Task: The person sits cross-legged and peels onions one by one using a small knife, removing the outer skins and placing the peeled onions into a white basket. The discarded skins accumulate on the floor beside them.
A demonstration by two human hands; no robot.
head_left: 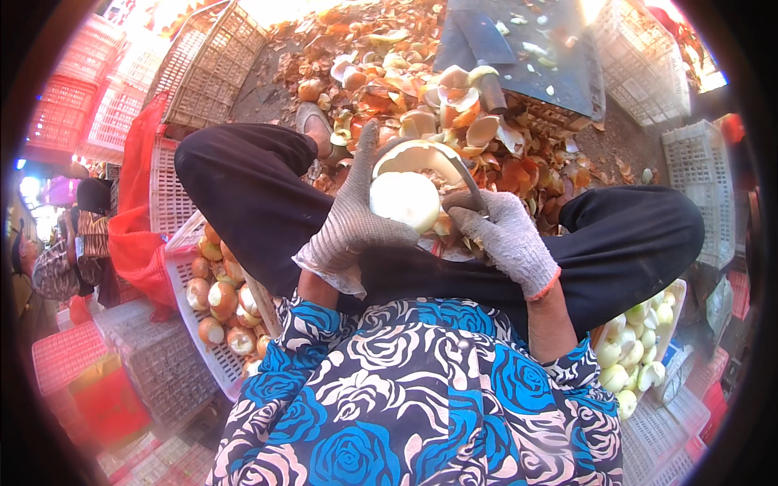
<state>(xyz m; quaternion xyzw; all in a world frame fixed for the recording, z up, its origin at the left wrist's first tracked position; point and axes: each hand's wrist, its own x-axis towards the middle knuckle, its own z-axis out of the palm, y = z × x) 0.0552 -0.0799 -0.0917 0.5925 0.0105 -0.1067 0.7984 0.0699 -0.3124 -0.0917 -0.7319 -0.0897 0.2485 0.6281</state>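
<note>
In my gloved left hand (358, 209) rests a peeled white onion (405, 197), held between thumb and fingers. A curved piece of thick onion peel (419, 155) arches just beyond it, pale inside. My right hand (501, 234), in a knitted glove with an orange cuff edge, grips a small knife (467, 182). Its narrow blade points up and away, against the right end of the peel. The knife's handle is mostly hidden by the fingers. Below and beyond both hands lies a heap of onion skins (453, 109).
Unpeeled onions (225, 304) fill a white crate (203, 349) at my left; peeled onions (632, 349) fill another at my right. A cleaver (486, 48) lies on a dark board (547, 67) ahead. Plastic crates (206, 61) stand around. Another person (58, 267) is at far left.
</note>
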